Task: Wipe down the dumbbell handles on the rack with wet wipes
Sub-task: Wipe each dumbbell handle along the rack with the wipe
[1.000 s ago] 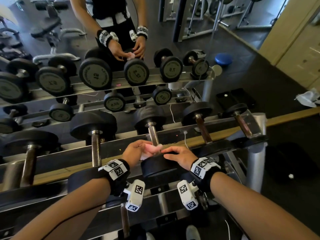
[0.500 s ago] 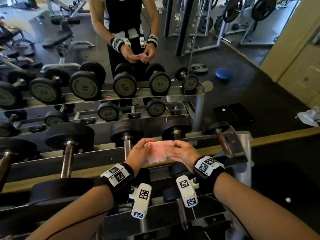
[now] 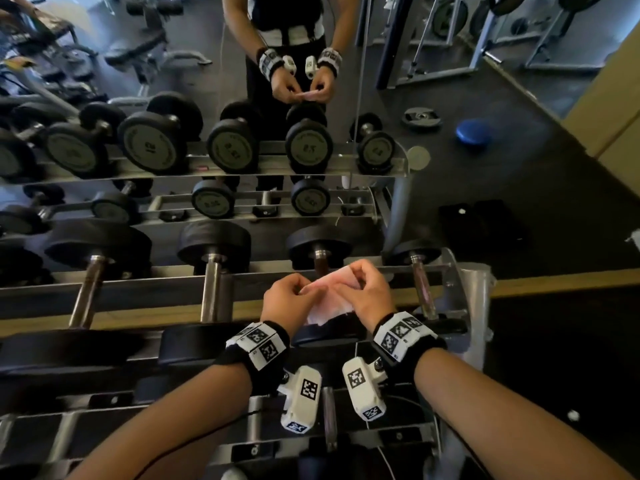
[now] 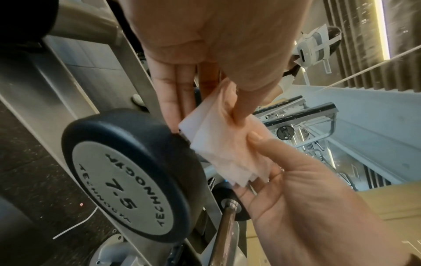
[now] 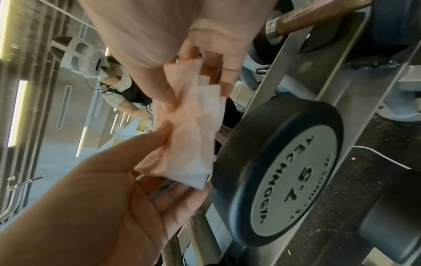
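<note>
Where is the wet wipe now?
In the head view, the wet wipe is pinched between the left hand and right hand, above the 7.5 dumbbell.

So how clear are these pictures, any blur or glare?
Head view: wide-angle bending, mirror behind the rack doubling the dumbbells. Left wrist view: sharp 7.5 plate, bright ceiling strip glare. Right wrist view: soft motion blur on the pink wet wipe.

Both forearms extended forward, left hand (image 3: 287,299) and right hand (image 3: 367,296) meet close together, fingers pinched, thumbs facing.
</note>
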A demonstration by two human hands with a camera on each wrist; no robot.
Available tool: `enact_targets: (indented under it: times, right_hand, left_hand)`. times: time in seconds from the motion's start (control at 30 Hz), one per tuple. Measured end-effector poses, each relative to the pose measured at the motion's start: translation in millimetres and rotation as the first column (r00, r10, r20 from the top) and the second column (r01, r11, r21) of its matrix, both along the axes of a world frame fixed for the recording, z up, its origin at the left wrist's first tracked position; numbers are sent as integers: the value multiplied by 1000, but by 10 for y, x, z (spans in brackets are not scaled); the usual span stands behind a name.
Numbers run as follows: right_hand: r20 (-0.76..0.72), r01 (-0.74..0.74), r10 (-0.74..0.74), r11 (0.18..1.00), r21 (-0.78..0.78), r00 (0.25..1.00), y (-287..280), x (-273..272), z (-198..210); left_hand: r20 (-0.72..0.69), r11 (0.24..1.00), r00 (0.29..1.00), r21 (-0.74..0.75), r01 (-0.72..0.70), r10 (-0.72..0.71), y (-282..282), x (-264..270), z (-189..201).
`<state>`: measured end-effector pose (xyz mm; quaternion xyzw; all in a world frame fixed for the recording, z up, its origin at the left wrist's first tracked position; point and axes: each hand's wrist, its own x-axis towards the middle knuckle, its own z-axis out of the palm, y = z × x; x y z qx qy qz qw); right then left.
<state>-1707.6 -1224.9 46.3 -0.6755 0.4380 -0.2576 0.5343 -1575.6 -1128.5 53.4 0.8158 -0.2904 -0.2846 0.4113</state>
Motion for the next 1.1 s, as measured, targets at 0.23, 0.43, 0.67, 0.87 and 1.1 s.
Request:
enact_targets:
  times: [0.23, 0.43, 0.67, 0.87, 1.1]
  right_hand:
    - [65, -80, 95, 974, -213, 993, -26, 26, -5]
    - [68, -97, 116, 967, -234, 991, 94, 116, -69]
    - [-44, -202, 197, 965, -170, 979, 128, 115, -91]
    - [-83, -275, 271, 961, -35, 959, 138, 30, -169]
    - [-81, -125, 129, 991, 52, 988, 193, -237, -483]
  left_hand:
    - [-395, 990, 911, -24, -141, 120, -148, -49, -50]
    - [-868, 920, 480, -78, -385, 128, -172, -33, 5]
    - [-826, 945, 563, -186, -269, -3, -129, 122, -135]
    - [-722, 977, 690, -109, -183, 49, -145, 362, -266]
    - [122, 990, 982, -7, 143, -141, -372, 787, -201]
